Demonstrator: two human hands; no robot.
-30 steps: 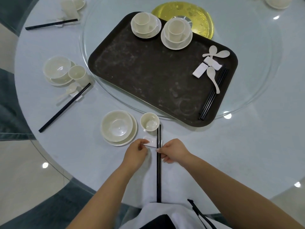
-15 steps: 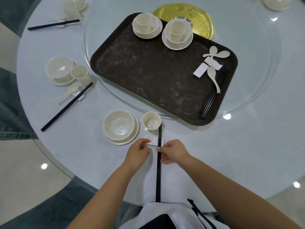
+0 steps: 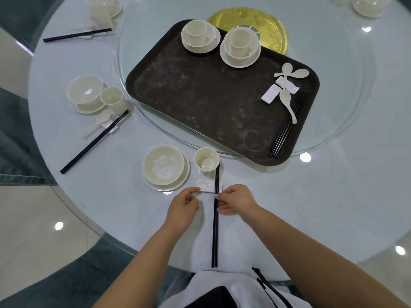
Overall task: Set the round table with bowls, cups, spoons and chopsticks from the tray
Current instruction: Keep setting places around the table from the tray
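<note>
Chopsticks (image 3: 215,218) lie across the white rest (image 3: 209,186), pinched just behind it by the right hand (image 3: 235,200), while the left hand (image 3: 183,204) holds the rest's near edge. Since a second ago the pair has slid slightly toward the cup (image 3: 206,160), aligning. Beyond the cup, the tray (image 3: 200,96) holds two more sets, so this place looks nearly finished.
</note>
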